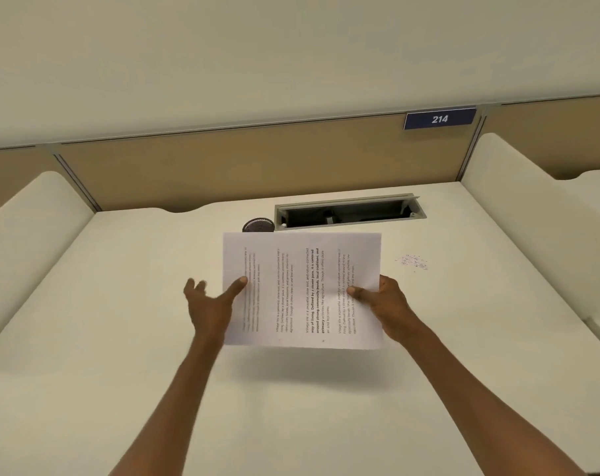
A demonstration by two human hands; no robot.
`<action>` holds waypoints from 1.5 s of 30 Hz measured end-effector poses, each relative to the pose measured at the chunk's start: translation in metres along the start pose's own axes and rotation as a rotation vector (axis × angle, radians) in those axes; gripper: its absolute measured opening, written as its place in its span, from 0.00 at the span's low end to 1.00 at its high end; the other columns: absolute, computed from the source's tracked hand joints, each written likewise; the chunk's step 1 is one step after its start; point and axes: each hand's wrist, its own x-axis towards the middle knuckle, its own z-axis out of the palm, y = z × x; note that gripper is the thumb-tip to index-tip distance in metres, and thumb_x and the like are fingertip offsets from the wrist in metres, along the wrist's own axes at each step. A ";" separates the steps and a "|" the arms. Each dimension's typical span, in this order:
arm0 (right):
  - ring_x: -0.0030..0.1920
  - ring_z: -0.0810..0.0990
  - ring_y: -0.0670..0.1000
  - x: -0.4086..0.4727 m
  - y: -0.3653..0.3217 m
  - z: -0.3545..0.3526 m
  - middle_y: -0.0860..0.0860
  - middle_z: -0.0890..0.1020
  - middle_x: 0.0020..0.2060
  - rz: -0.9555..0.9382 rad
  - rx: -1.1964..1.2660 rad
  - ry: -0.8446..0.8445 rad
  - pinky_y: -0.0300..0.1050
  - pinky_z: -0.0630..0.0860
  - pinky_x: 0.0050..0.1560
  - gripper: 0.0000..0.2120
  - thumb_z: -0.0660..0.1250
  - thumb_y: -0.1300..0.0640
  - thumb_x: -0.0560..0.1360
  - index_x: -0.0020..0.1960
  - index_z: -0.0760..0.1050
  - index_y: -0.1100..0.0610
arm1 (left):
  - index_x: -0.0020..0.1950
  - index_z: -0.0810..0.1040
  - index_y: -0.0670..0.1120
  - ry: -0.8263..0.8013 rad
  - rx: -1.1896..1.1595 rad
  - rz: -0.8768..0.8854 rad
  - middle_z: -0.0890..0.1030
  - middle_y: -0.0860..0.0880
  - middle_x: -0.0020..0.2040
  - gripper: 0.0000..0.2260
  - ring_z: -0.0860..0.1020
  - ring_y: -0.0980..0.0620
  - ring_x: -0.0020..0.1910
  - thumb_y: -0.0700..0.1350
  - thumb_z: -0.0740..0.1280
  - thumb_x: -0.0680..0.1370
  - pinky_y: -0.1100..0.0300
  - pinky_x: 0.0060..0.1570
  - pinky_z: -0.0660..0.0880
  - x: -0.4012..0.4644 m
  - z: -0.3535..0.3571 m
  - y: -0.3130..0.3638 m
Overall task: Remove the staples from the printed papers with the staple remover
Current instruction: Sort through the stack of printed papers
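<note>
Fingers of the right hand (389, 304) pinch the right edge of the printed papers (302, 290), thumb on top. The left hand (211, 300) is spread loose, only its thumb touching the papers' left edge. The papers hang above the bench (120, 304), near a scatter of pulled staples (413, 261).

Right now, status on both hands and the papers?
Right hand pinches printed papers, lifted off the desk. Left hand open, thumb on the sheet's left edge. Staple remover not in view. Small scraps lie right.
</note>
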 end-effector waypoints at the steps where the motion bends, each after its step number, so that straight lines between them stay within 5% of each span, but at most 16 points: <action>1: 0.48 0.85 0.58 0.001 -0.001 -0.003 0.57 0.85 0.50 0.004 0.004 -0.044 0.54 0.82 0.49 0.14 0.72 0.64 0.72 0.57 0.78 0.60 | 0.79 0.60 0.43 -0.136 -0.008 0.007 0.75 0.49 0.70 0.49 0.76 0.48 0.67 0.53 0.83 0.66 0.44 0.67 0.73 0.004 -0.006 0.005; 4: 0.49 0.85 0.58 0.005 -0.004 -0.009 0.56 0.85 0.51 0.008 -0.010 -0.116 0.54 0.81 0.50 0.14 0.72 0.64 0.72 0.58 0.78 0.61 | 0.64 0.79 0.44 -0.505 0.010 0.021 0.86 0.46 0.56 0.24 0.86 0.44 0.51 0.46 0.79 0.70 0.42 0.54 0.81 0.004 -0.013 0.010; 8: 0.48 0.85 0.56 0.012 -0.002 -0.014 0.56 0.85 0.50 -0.024 -0.117 -0.007 0.54 0.82 0.51 0.15 0.75 0.60 0.71 0.57 0.80 0.61 | 0.57 0.82 0.46 -0.421 0.000 0.063 0.87 0.47 0.52 0.14 0.86 0.47 0.48 0.43 0.77 0.73 0.50 0.47 0.83 -0.006 0.001 -0.009; 15: 0.45 0.84 0.52 0.014 -0.002 -0.009 0.50 0.85 0.45 -0.127 -0.142 0.220 0.45 0.81 0.45 0.09 0.75 0.61 0.70 0.49 0.81 0.53 | 0.56 0.80 0.48 -0.168 -0.129 0.175 0.84 0.56 0.47 0.09 0.82 0.62 0.45 0.43 0.74 0.77 0.68 0.40 0.77 -0.036 0.034 -0.022; 22: 0.43 0.83 0.45 0.006 0.031 -0.012 0.51 0.85 0.45 -0.047 -0.124 0.202 0.29 0.76 0.36 0.16 0.77 0.64 0.67 0.54 0.81 0.58 | 0.56 0.81 0.50 -0.225 -0.065 0.137 0.84 0.57 0.48 0.14 0.82 0.62 0.47 0.44 0.78 0.73 0.66 0.42 0.79 -0.038 0.035 -0.050; 31: 0.43 0.83 0.46 0.013 0.033 -0.014 0.49 0.85 0.45 -0.056 -0.120 0.222 0.31 0.75 0.36 0.13 0.76 0.62 0.69 0.53 0.82 0.57 | 0.51 0.82 0.53 -0.231 -0.092 0.127 0.85 0.56 0.47 0.10 0.84 0.58 0.45 0.44 0.77 0.74 0.56 0.47 0.81 -0.023 0.033 -0.050; 35: 0.46 0.83 0.49 0.012 0.048 -0.014 0.51 0.84 0.47 -0.014 -0.181 0.196 0.31 0.75 0.38 0.15 0.76 0.64 0.69 0.55 0.80 0.58 | 0.59 0.80 0.49 -0.250 -0.033 0.118 0.84 0.53 0.51 0.15 0.83 0.49 0.51 0.44 0.77 0.74 0.51 0.50 0.81 -0.026 0.033 -0.062; 39: 0.43 0.82 0.44 0.013 0.044 -0.012 0.49 0.84 0.44 -0.021 -0.182 0.215 0.28 0.75 0.35 0.14 0.75 0.65 0.70 0.54 0.80 0.57 | 0.61 0.80 0.47 -0.237 -0.027 0.109 0.84 0.52 0.50 0.16 0.83 0.49 0.51 0.44 0.76 0.75 0.53 0.50 0.80 -0.025 0.034 -0.061; 45: 0.50 0.83 0.52 0.015 0.059 -0.014 0.53 0.84 0.50 0.030 -0.211 0.180 0.38 0.78 0.45 0.16 0.75 0.64 0.70 0.56 0.79 0.57 | 0.58 0.79 0.50 -0.257 0.030 0.105 0.84 0.54 0.49 0.13 0.83 0.48 0.49 0.43 0.75 0.76 0.54 0.46 0.80 -0.022 0.031 -0.066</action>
